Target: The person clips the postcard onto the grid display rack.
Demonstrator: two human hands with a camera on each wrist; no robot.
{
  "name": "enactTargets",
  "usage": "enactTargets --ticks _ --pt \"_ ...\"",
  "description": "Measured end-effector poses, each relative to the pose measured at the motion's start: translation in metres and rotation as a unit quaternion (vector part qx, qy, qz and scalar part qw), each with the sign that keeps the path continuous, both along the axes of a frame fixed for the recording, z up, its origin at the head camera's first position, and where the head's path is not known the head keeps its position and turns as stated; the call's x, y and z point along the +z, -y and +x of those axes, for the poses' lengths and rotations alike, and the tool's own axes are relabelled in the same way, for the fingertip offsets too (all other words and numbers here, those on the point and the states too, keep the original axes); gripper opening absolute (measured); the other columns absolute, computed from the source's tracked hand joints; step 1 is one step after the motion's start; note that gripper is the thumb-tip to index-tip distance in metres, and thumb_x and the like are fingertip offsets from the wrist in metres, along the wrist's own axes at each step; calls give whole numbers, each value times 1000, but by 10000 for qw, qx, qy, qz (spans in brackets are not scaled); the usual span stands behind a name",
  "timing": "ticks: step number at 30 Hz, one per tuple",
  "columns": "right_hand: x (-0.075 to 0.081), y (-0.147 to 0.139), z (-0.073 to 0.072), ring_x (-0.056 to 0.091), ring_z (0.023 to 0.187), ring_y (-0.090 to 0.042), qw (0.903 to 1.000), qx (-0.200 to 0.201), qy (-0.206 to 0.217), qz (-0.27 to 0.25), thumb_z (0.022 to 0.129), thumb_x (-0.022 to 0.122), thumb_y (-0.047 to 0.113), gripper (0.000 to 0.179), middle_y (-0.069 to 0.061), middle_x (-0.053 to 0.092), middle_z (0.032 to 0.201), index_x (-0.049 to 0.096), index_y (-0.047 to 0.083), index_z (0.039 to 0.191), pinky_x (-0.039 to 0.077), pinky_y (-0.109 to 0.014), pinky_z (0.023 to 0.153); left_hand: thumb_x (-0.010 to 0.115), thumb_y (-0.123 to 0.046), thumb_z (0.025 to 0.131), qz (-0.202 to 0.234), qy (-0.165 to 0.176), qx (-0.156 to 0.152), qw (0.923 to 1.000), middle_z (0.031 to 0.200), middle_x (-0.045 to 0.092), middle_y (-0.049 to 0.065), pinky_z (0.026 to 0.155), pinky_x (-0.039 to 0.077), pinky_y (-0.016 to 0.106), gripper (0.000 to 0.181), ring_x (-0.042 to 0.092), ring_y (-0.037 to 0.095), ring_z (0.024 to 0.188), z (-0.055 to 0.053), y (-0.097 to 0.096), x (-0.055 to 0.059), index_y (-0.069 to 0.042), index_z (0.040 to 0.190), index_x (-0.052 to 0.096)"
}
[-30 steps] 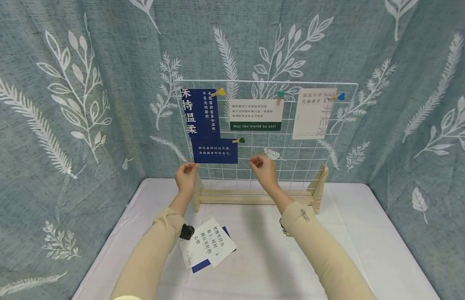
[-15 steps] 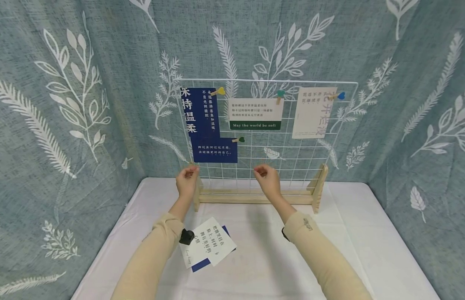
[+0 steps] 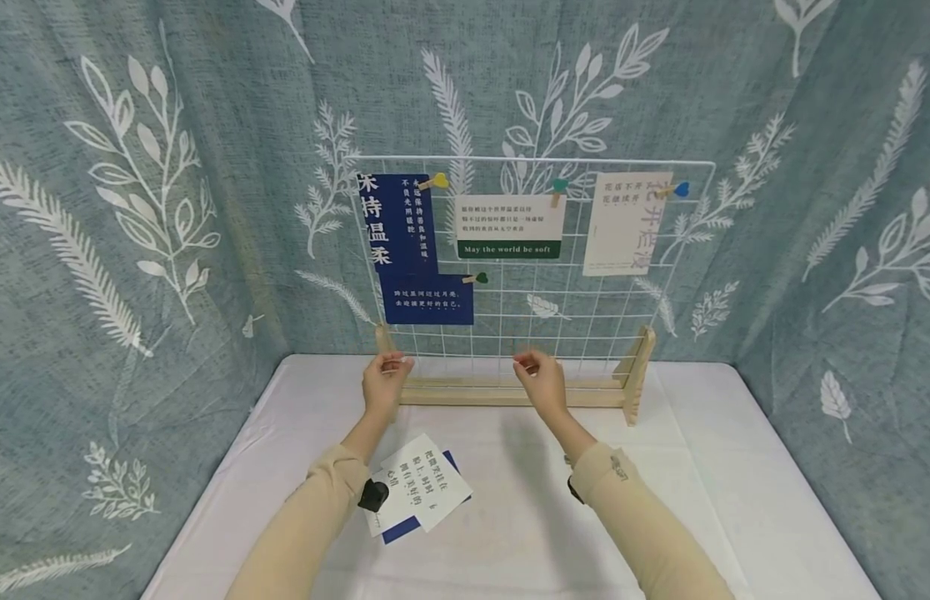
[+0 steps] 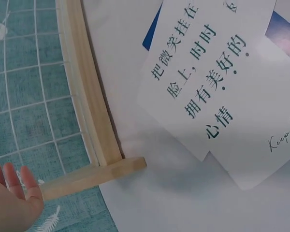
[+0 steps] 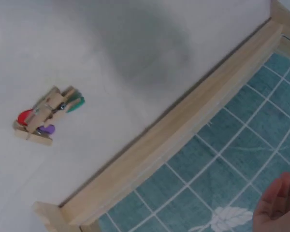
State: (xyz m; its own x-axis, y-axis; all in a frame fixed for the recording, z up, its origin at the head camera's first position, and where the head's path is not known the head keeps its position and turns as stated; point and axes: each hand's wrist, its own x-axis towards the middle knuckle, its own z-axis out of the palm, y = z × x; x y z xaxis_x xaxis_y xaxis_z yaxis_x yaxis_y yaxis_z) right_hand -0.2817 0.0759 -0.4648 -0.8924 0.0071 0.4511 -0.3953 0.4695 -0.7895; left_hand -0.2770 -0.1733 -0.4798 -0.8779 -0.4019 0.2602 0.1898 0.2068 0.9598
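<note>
My left hand is in front of the lower left part of a white wire grid panel, fingers loosely bent and holding nothing. Farther right, my right hand is before the lower grid, also bare, with relaxed fingers. Above and between them hangs a small dark blue card, a green heart clothespin at its upper right corner. Its top meets a taller blue card pinned by a yellow heart clothespin. A white and green card and a cream card hang to the right.
The grid stands in a wooden base on a white-covered table. White and blue cards lie overlapped near my left forearm. In the right wrist view, several loose clothespins lie in a pile. A patterned curtain surrounds the table.
Both hands have come down from beside the small blue card. The left has shifted right from the card's lower left corner; the right has moved slightly right. The hung cards stay in place.
</note>
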Motion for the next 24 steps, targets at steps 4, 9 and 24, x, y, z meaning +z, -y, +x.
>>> enactTargets --ticks 4,9,24 --pt "-5 -4 2 64 75 -31 10000 -75 -45 -27 85 63 0 10 -21 69 85 67 -7 91 54 -33 71 66 -6 86 -137 169 -32 9998 91 64 17 66 39 7 26 47 -4 72 14 -10 11 12 103 59" --pt "-14 -10 5 63 73 -30 10000 -70 -2 -59 84 63 -2 9 -22 68 83 66 -8 90 52 -25 67 66 -2 84 -327 253 -100 9991 93 63 22 66 41 9 24 47 -5 71 16 -12 1 11 103 59" --pt "-50 -31 28 63 69 -24 9988 103 160 456 82 65 -2 5 -16 68 78 67 -5 86 54 -30 66 65 -7 88 -1186 800 -1270 9815 106 60 28 74 44 15 35 57 19 87 43 -6 -26 10 116 53"
